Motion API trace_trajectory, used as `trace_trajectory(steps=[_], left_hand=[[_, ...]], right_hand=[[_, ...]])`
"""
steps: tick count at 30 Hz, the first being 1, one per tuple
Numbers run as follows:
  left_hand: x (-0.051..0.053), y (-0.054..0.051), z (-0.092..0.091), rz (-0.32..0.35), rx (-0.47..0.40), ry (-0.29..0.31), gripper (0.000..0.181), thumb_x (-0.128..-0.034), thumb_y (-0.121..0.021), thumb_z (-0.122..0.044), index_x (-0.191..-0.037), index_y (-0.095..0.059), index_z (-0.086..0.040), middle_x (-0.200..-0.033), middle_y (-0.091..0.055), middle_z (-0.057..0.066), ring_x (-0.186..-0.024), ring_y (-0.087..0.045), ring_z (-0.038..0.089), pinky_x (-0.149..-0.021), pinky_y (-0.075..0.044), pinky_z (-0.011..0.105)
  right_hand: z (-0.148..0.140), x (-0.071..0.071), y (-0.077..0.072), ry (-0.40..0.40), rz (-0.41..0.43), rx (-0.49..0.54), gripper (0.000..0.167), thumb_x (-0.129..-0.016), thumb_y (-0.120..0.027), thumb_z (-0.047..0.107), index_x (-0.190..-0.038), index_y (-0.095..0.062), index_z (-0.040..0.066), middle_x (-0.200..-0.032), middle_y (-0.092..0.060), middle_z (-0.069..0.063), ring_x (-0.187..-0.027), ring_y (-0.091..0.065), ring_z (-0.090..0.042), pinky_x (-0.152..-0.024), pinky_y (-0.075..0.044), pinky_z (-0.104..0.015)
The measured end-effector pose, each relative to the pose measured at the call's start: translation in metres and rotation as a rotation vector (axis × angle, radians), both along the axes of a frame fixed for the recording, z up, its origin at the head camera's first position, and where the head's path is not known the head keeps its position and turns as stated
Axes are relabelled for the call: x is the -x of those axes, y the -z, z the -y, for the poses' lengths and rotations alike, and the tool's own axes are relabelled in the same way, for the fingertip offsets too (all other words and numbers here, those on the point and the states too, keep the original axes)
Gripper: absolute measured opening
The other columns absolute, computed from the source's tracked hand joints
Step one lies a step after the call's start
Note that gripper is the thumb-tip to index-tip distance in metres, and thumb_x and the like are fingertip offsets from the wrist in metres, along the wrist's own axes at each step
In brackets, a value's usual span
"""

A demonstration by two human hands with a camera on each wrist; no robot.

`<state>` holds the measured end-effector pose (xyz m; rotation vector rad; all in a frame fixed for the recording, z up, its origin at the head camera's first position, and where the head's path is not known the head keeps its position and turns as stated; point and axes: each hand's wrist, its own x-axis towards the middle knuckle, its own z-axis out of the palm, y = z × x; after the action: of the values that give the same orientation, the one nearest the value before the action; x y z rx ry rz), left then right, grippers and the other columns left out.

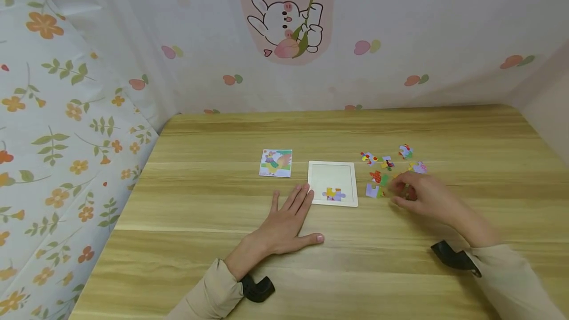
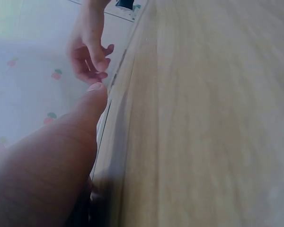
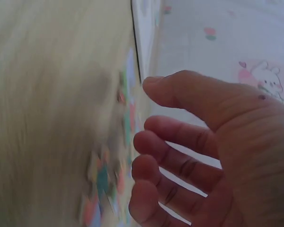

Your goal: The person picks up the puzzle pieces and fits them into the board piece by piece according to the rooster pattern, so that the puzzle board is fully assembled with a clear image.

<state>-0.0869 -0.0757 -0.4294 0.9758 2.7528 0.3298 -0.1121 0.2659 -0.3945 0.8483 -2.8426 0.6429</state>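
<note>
The left hand (image 1: 286, 223) lies flat on the table, fingertips touching the left edge of a white square tray (image 1: 332, 163). Inside the tray, near its bottom edge, are joined puzzle pieces (image 1: 334, 194) in yellow and lilac. The right hand (image 1: 428, 196) hovers over the right part of a group of loose puzzle pieces (image 1: 372, 190), its fingers loosely bent and nothing seen between them. In the right wrist view, thumb and fingers of the right hand (image 3: 194, 142) stand apart above blurred pieces (image 3: 102, 177). Some pieces are hidden under this hand.
A small square picture card (image 1: 275, 163) showing a bird lies left of the tray. The wooden table (image 1: 213, 137) meets a patterned cloth (image 1: 200, 38) at the back, and another floral cloth hangs at the left. Each wrist carries a black band.
</note>
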Motion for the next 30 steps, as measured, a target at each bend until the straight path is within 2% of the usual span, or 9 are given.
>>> trace_trajectory(steps=[3, 11, 16, 25, 30], left_hand=[[0.0, 0.001, 0.0, -0.004, 0.001, 0.004, 0.094, -0.0864, -0.033, -0.071, -0.15, 0.0, -0.01, -0.155, 0.006, 0.006, -0.14, 0.01, 0.018, -0.104, 0.004, 0.06], [-0.001, 0.002, 0.0, -0.013, -0.006, 0.008, 0.094, -0.0867, -0.034, -0.07, -0.15, -0.002, -0.009, -0.156, 0.005, 0.006, -0.14, 0.009, 0.018, -0.104, 0.004, 0.06], [-0.001, 0.001, 0.0, -0.014, -0.011, 0.007, 0.093, -0.087, -0.035, -0.07, -0.15, -0.002, -0.009, -0.156, 0.004, 0.006, -0.14, 0.009, 0.019, -0.103, 0.003, 0.061], [-0.001, 0.001, 0.0, -0.014, -0.006, 0.005, 0.093, -0.087, -0.035, -0.069, -0.15, -0.002, -0.009, -0.156, 0.004, 0.006, -0.14, 0.009, 0.019, -0.103, 0.003, 0.061], [-0.001, 0.002, 0.0, -0.013, -0.01, 0.003, 0.094, -0.0866, -0.035, -0.07, -0.15, -0.002, -0.01, -0.156, 0.005, 0.005, -0.14, 0.009, 0.018, -0.103, 0.004, 0.06]], right_hand=[[0.008, 0.001, 0.004, 0.012, 0.033, -0.033, 0.024, -0.075, -0.078, 0.017, -0.092, -0.065, 0.007, -0.082, -0.058, 0.005, -0.062, -0.047, -0.003, -0.056, -0.042, -0.024], [0.022, 0.003, 0.008, 0.057, 0.036, -0.072, 0.028, -0.074, -0.079, 0.023, -0.092, -0.065, 0.005, -0.081, -0.057, 0.004, -0.072, -0.054, -0.011, -0.063, -0.046, -0.033], [0.027, 0.005, 0.009, 0.063, 0.07, -0.065, 0.024, -0.075, -0.078, 0.02, -0.089, -0.065, 0.006, -0.078, -0.055, 0.004, -0.07, -0.051, -0.011, -0.063, -0.044, -0.033], [0.028, 0.004, 0.014, 0.093, 0.07, -0.023, 0.024, -0.071, -0.078, 0.018, -0.081, -0.057, 0.01, -0.069, -0.045, 0.005, -0.064, -0.042, -0.01, -0.057, -0.036, -0.027], [0.028, 0.003, 0.014, 0.08, 0.063, 0.002, 0.025, -0.069, -0.076, 0.019, -0.08, -0.055, 0.012, -0.069, -0.044, 0.006, -0.064, -0.041, -0.009, -0.057, -0.035, -0.026]])
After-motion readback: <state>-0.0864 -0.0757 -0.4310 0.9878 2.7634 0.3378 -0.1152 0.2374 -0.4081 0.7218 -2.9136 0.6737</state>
